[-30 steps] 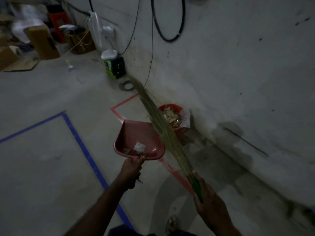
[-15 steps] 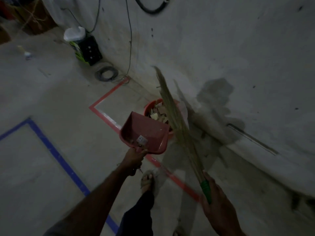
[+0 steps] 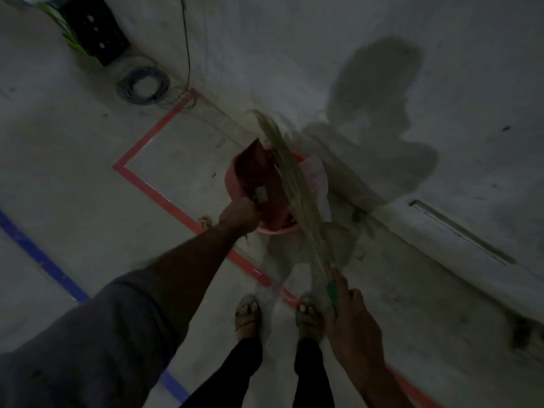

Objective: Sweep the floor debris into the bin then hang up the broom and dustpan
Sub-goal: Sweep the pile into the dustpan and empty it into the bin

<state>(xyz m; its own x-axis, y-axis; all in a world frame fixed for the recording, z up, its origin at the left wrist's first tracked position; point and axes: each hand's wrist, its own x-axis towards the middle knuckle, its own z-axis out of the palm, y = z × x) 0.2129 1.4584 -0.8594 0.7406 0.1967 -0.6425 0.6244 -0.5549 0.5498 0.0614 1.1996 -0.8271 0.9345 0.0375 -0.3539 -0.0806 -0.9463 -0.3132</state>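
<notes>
At the centre of the frame we see the left hand (image 3: 239,214) with its grip closed around the handle of the red dustpan (image 3: 259,181), which is tipped steeply over the red bin (image 3: 276,229). The dustpan hides most of the bin's opening, so we cannot tell what lies inside; only the near rim and a strip of the far rim show. A pale liner (image 3: 319,184) spills over the bin's right side.

In the lower right, the right hand (image 3: 351,325) has its grip closed around the green handle of the broom (image 3: 297,184). The broom's long straw bristles slant up and to the left from that hand, crossing over the right edge of the dustpan and the bin, with the tips ending against the wall (image 3: 382,39) just above the bin.

The bin stands on the concrete floor (image 3: 73,142) close to the wall, just inside a red tape line (image 3: 153,134) that runs diagonally past it. A blue tape line (image 3: 38,257) crosses the lower left. At the bottom centre we see two sandalled feet (image 3: 247,315) on either side of the red tape. In the upper left sit a coil of cable (image 3: 143,87) and a black and green box (image 3: 91,30).
</notes>
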